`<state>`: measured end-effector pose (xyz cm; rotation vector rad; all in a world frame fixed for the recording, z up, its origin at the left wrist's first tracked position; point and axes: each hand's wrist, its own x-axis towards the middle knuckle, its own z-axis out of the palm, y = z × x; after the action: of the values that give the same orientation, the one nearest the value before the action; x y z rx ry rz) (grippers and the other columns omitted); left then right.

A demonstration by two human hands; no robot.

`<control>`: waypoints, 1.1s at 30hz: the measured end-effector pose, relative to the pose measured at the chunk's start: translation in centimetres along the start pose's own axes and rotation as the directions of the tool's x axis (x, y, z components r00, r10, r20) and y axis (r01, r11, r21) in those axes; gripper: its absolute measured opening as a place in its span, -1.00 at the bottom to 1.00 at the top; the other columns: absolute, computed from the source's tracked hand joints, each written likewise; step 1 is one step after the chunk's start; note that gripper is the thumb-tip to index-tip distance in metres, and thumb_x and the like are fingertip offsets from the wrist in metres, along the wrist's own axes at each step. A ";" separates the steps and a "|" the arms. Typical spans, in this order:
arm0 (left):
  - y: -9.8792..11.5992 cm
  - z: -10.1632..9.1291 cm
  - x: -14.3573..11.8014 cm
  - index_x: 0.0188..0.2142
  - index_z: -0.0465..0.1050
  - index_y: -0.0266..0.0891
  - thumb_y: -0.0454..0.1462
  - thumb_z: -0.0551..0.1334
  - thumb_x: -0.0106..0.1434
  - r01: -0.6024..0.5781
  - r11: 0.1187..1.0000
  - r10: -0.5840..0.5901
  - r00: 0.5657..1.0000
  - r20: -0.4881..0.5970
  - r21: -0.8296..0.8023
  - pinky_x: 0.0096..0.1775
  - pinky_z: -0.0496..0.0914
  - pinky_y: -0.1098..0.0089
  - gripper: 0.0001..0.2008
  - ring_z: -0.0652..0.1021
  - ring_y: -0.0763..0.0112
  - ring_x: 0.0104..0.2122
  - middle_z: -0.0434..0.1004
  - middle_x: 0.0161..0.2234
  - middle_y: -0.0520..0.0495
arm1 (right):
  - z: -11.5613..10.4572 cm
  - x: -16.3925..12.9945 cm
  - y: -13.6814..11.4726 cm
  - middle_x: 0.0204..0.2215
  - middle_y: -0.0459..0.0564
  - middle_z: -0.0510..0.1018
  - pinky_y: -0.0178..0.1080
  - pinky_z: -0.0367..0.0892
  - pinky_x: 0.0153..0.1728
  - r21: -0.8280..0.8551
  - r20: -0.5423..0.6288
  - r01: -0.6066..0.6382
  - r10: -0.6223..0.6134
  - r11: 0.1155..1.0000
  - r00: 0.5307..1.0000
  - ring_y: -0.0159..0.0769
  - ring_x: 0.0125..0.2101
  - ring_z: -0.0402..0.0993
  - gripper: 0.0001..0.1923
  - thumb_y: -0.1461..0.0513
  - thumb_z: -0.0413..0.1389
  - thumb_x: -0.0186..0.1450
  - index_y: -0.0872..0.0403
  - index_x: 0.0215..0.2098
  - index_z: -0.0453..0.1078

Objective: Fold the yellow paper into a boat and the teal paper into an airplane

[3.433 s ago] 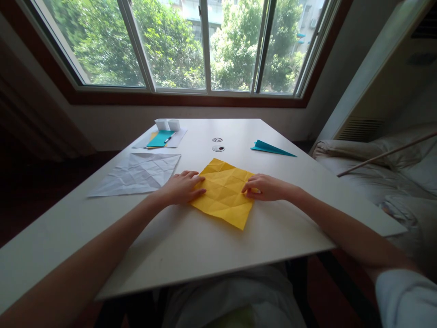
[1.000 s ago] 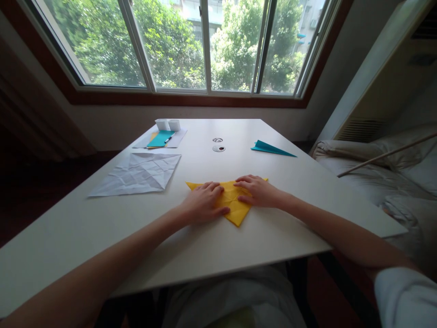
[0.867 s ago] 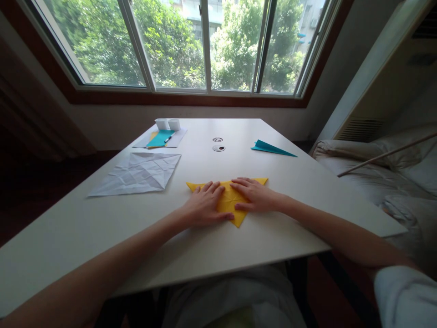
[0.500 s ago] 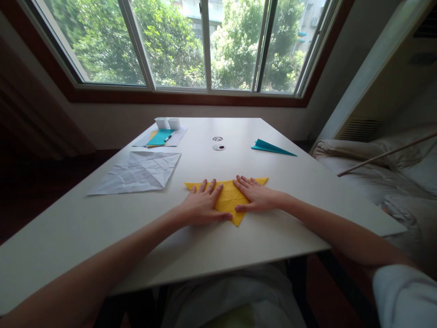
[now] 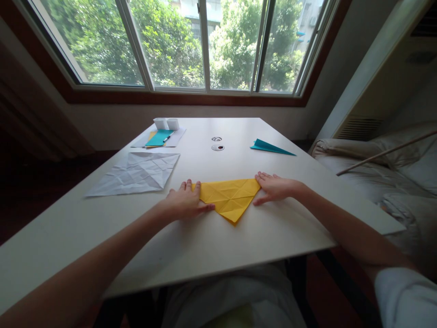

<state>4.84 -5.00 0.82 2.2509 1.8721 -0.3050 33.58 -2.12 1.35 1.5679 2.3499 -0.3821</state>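
Observation:
A yellow paper (image 5: 229,198), creased all over and folded into a triangle with its tip toward me, lies flat on the white table (image 5: 205,246). My left hand (image 5: 184,202) presses flat on the triangle's left corner, fingers spread. On the right corner rests my right hand (image 5: 275,187), also flat with its fingers apart. Neither hand grips anything; the middle of the triangle shows between them.
A creased white sheet (image 5: 136,172) lies to the left. Farther back are a teal sheet with a pen (image 5: 159,137), two small white cups (image 5: 166,123) and two small round objects (image 5: 217,143). A teal folded paper (image 5: 269,147) sits at the right. A bed (image 5: 375,173) flanks the table.
The open yellow square became a folded triangle. Over the last second my hands slid apart from its middle to its left and right corners.

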 end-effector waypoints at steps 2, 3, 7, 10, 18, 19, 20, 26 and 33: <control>-0.3 -0.1 0.4 0.25 -0.20 -0.32 0.27 -0.07 0.02 -0.019 1.000 0.019 1.000 -0.008 -0.018 0.04 0.04 -0.07 -0.01 -0.06 -0.12 0.20 -0.22 0.23 -0.43 | -0.1 0.2 0.0 0.25 0.26 -0.19 0.02 -0.17 0.17 0.014 -0.061 0.067 -0.066 0.998 0.996 0.06 0.23 -0.28 0.17 -0.32 -0.04 -0.07 0.22 0.27 -0.19; -0.5 -0.1 0.7 0.25 -0.19 -0.30 0.26 -0.08 0.04 -0.036 0.999 0.036 0.999 -0.012 -0.028 0.04 0.03 -0.07 -0.04 -0.07 -0.11 0.20 -0.21 0.24 -0.41 | -0.1 0.3 0.0 0.25 0.23 -0.17 -0.01 -0.16 0.17 0.026 -0.100 0.119 -0.115 0.993 0.988 0.04 0.23 -0.26 0.13 -0.30 -0.01 -0.05 0.19 0.27 -0.17; -1.9 -0.3 2.1 0.25 -0.18 -0.26 0.22 -0.17 0.12 -0.131 0.990 0.129 0.991 -0.031 -0.053 0.07 -0.04 -0.08 -0.14 -0.12 0.01 0.22 -0.23 0.25 -0.31 | -0.7 0.6 -0.1 0.22 0.05 0.04 -0.09 -0.01 0.13 0.074 -0.246 0.367 -0.340 0.927 0.908 -0.06 0.18 -0.03 -0.08 -0.17 0.08 0.03 -0.01 0.25 -0.07; -2.9 -0.5 3.0 0.24 -0.14 -0.23 0.20 -0.21 0.16 -0.191 0.980 0.190 0.981 -0.035 -0.056 0.08 -0.05 -0.08 -0.20 -0.11 0.05 0.23 -0.22 0.25 -0.29 | -1.0 0.6 -0.2 0.14 0.03 0.21 -0.11 0.13 0.03 0.034 -0.306 0.486 -0.454 0.873 0.837 -0.11 0.08 0.17 -0.35 -0.08 0.05 0.13 -0.04 0.13 0.18; -4.6 -0.8 4.2 0.15 0.13 -0.24 0.13 -0.22 0.21 -0.309 0.942 0.297 0.949 -0.103 -0.127 0.10 0.02 0.11 -0.31 0.11 0.08 0.17 0.10 0.17 -0.26 | -1.6 -0.1 -1.2 -0.28 0.01 0.55 -0.21 0.21 -0.17 -0.088 -0.498 0.589 -0.548 0.803 0.672 -0.28 -0.30 0.44 -0.67 0.09 -0.08 0.30 0.05 -0.20 0.44; -4.7 -0.8 4.3 0.12 0.18 -0.22 0.12 -0.23 0.22 -0.333 0.931 0.317 0.941 -0.121 -0.147 0.10 0.04 0.14 -0.33 0.15 0.10 0.15 0.15 0.14 -0.23 | -1.6 -0.2 -1.3 -0.30 0.00 0.55 -0.21 0.20 -0.18 -0.072 -0.545 0.564 -0.506 0.823 0.669 -0.28 -0.33 0.44 -0.67 0.09 -0.09 0.31 0.05 -0.21 0.44; -4.8 -0.8 4.4 0.09 0.23 -0.21 0.11 -0.24 0.24 -0.361 0.917 0.340 0.930 -0.143 -0.171 0.10 0.05 0.18 -0.35 0.18 0.12 0.14 0.21 0.11 -0.20 | -1.6 -0.2 -1.4 -0.32 0.00 0.55 -0.23 0.21 -0.20 -0.039 -0.585 0.539 -0.457 0.841 0.670 -0.30 -0.36 0.43 -0.67 0.08 -0.10 0.31 0.05 -0.21 0.44; -5.0 -0.8 5.1 -0.05 0.35 -0.25 0.05 -0.29 0.27 -0.408 0.848 0.281 0.887 -0.365 -0.338 0.04 0.16 0.28 -0.37 0.32 0.18 0.02 0.38 -0.03 -0.17 | -1.2 0.3 -1.4 -0.46 -0.04 0.51 -0.34 0.20 -0.42 0.269 -0.710 0.391 -0.093 0.880 0.698 -0.36 -0.50 0.35 -0.62 0.03 -0.12 0.28 0.08 -0.26 0.43; -5.2 -0.8 5.1 0.10 0.14 -0.43 -0.04 0.05 0.13 -0.174 0.914 -0.005 0.898 -0.439 -0.366 -0.15 0.31 0.30 -0.36 0.46 0.16 -0.16 0.39 -0.09 -0.30 | -0.2 2.4 -0.2 -0.58 -0.05 0.44 -0.35 0.10 -0.56 0.455 -0.659 0.246 0.138 0.856 0.739 -0.36 -0.54 0.30 -0.57 0.02 -0.11 0.24 0.14 -0.47 0.42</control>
<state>0.71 1.00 0.08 2.2181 1.7961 0.5942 32.51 -0.10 0.69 2.1812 3.0314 -0.5762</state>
